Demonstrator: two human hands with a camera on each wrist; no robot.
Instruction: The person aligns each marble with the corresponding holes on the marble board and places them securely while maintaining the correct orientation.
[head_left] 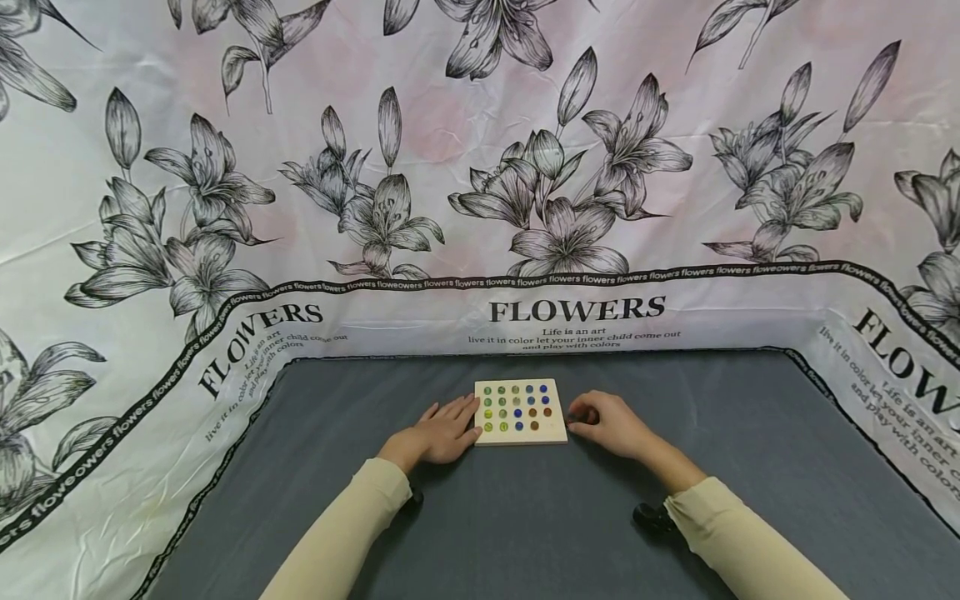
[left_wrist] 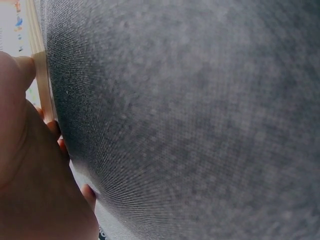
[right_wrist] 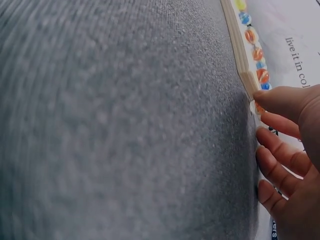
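Observation:
A pale wooden board [head_left: 521, 438] lies on the grey cloth, holding rows of glass marbles [head_left: 517, 402]. Green and yellow ones sit at its left, blue and brown-orange ones toward the right; the front right corner shows an unfilled spot. My left hand [head_left: 446, 432] rests at the left edge with fingers extended, its thumb touching the board. Just off the right edge, my right hand [head_left: 611, 423] pinches a clear marble with an orange swirl [right_wrist: 258, 108] between thumb and index finger, low by the cloth. The other right fingers are loosely bent.
Grey cloth [head_left: 480, 517] covers the tabletop. A white and pink curtain [head_left: 420, 325] with printed lilies and lettering rises behind and along both sides. Black wrist-worn devices [head_left: 652, 517] show near both sleeves.

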